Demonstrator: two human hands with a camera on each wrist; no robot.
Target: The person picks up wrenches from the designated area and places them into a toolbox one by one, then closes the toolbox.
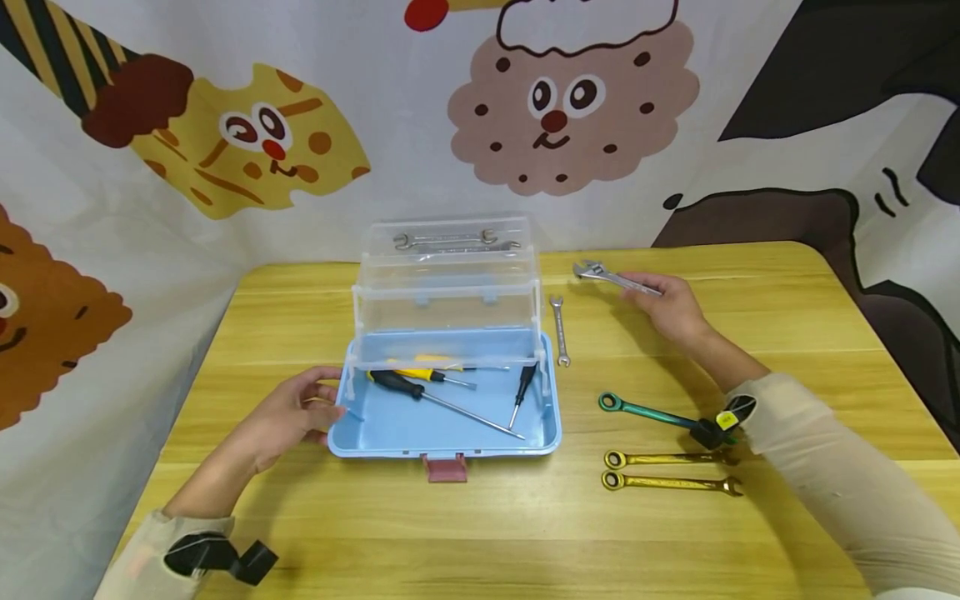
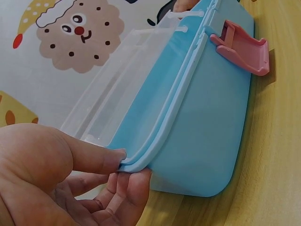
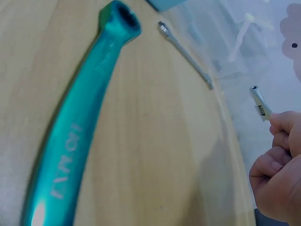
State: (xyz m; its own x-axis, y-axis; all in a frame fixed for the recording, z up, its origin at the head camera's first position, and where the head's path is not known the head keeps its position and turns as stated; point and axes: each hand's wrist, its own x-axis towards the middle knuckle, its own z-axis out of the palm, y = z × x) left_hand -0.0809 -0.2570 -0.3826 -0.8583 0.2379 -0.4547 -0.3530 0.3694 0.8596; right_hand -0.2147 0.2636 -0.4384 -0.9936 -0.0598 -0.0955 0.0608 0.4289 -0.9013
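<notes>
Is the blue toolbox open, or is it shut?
Open: the blue toolbox has its clear upper part raised, its pink latch unfastened, and screwdrivers lie exposed inside.

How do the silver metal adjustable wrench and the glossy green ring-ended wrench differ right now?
Colour: the silver adjustable wrench is silver; the green wrench is glossy green.
Pose: the adjustable wrench is held in the right hand, while the green wrench lies on the wood-grain table.
Exposed end: the adjustable wrench has an open jaw; the green wrench has a closed ring.
Both have slim handles and sit right of the blue toolbox in the head view.
</notes>
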